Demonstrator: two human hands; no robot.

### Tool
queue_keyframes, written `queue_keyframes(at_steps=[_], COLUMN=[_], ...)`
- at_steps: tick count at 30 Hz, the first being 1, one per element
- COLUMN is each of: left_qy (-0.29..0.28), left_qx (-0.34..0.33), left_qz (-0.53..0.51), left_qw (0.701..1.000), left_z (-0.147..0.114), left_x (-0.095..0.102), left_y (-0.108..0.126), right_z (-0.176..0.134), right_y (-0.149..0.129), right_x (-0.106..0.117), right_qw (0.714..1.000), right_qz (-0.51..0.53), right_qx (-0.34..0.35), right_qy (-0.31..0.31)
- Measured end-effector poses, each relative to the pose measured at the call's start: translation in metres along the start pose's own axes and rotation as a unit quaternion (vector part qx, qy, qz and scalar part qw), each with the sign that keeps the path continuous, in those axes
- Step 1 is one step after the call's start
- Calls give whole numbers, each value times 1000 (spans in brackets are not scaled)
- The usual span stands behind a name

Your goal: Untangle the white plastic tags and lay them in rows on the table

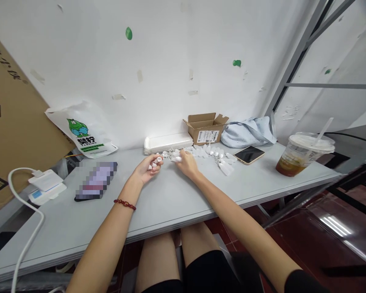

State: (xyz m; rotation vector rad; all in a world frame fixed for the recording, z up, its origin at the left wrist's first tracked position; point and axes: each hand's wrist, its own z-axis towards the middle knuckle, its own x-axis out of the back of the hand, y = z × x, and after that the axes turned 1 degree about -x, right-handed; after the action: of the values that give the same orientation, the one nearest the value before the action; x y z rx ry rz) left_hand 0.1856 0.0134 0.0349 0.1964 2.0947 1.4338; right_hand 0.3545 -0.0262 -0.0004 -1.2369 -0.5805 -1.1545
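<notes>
I am seeing the white wall [161,53] standing behind everything, with the grey table [173,203] running along its foot. On it, the stack of white trays [167,143] is lying near the wall, and the small open carton [208,135] is standing at its right end. The cup of brown drink [301,154] is standing well off to the right, and the dark-screened phone [249,155] is lying nearer the middle.

I am watching 2 hands. The left hand [145,169] is curling, partly closed, around a few small white pieces [159,159]. The right hand [187,164] is bending its fingers down just beside it, at the loose white pieces [225,167]; its fingertips are partly hiding, so I cannot tell whether it is gripping any. Those are lying in a scattered strip toward the phone, some seeming to be trailing thin cords.

I am judging the pieces to be light, stiff plastic, smooth enough for slipping, while the cords are probably soft and inviting tangles. I am favouring a thumb-and-forefinger pinch on a piece's sides, leaving the cord unloaded.
</notes>
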Motion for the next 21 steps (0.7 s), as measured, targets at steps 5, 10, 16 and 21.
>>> queue_keyframes(at_steps=[5,10,16,21], left_qy=[14,49,58,33], left_qx=[9,5,10,14], left_qz=[15,49,50,133], left_qw=[1000,998,997,990], left_z=[2,4,13,33], left_x=[1,-2,-8,-17], left_y=[-2,-7,-7,-2], right_z=[3,9,15,17], right_y=[1,14,32,33], right_x=[0,8,17,16], right_qw=[1000,996,986,982], right_qz=[12,40,86,105], right_qx=[3,-27,-64,-73], right_qy=[16,71,126,139])
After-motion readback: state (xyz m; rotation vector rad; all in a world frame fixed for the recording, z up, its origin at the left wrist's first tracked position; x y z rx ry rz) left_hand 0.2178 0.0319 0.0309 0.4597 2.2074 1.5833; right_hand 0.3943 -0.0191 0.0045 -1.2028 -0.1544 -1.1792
